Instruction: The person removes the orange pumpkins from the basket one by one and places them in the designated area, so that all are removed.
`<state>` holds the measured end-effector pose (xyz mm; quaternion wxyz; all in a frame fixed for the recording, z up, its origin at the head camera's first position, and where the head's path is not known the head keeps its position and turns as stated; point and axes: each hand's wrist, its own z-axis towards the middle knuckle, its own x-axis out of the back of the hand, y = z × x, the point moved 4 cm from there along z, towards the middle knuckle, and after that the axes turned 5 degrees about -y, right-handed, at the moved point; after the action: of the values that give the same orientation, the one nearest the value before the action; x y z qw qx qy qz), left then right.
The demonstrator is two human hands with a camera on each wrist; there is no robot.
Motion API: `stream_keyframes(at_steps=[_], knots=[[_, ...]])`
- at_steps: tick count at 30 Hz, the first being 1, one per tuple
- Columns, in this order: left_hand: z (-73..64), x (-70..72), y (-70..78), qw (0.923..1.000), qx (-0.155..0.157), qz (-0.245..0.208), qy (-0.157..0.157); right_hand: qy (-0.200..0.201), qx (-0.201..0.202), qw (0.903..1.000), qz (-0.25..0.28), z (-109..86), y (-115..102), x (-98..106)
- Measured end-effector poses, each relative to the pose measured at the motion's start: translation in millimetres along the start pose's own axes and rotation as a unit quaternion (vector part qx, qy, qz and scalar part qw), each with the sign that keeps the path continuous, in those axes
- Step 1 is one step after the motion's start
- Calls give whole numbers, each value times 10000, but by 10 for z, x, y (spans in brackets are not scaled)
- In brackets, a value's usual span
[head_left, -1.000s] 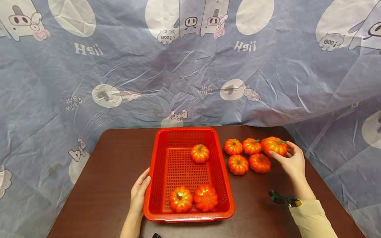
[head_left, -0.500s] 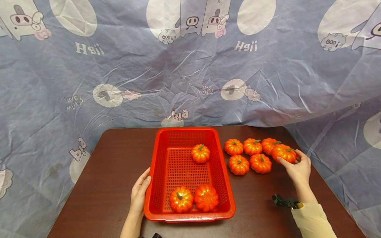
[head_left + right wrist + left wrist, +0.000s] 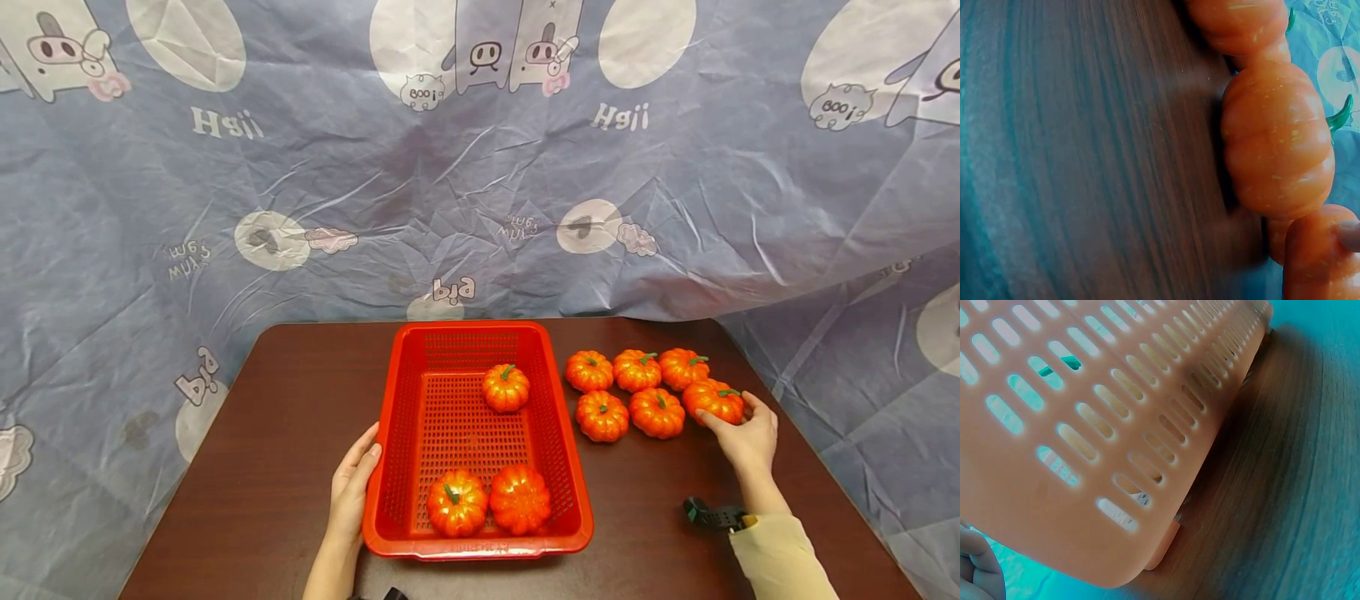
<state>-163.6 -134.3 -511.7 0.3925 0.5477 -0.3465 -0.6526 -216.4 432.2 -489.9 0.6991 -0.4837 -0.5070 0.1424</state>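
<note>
My right hand (image 3: 752,440) grips a small orange pumpkin (image 3: 708,402) with a green stem, thumb on its near side and fingers at its right. The pumpkin sits at the right end of the front row, seemingly on the table. In the right wrist view a fingertip presses that pumpkin (image 3: 1313,269), and a neighbouring pumpkin (image 3: 1277,140) stands beside it. My left hand (image 3: 350,483) holds the left side of a red plastic basket (image 3: 375,500), thumb at the rim. The left wrist view shows the slotted basket wall (image 3: 1085,487) and part of the left hand (image 3: 979,565).
Three pumpkins lie in the basket, one of them a pumpkin (image 3: 506,388) towards the back. Right of it several pumpkins (image 3: 602,417) form two rows on the brown table (image 3: 300,400). A patterned grey-blue cloth (image 3: 480,183) hangs behind the table.
My right hand has carried its pumpkin right, then down and nearer, from above the back row to the front row's right end. My left hand stays at the basket.
</note>
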Motion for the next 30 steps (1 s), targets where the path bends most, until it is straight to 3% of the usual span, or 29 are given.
stream_keyframes(at_steps=[23, 30], knots=[[5, -4, 2, 9999, -11, -65, -130, -45, -28, 10000, -5, 8, 154, -87], [3, 0, 0, 10000, 30, -7, -44, -55, -1, 10000, 5, -2, 127, -88]])
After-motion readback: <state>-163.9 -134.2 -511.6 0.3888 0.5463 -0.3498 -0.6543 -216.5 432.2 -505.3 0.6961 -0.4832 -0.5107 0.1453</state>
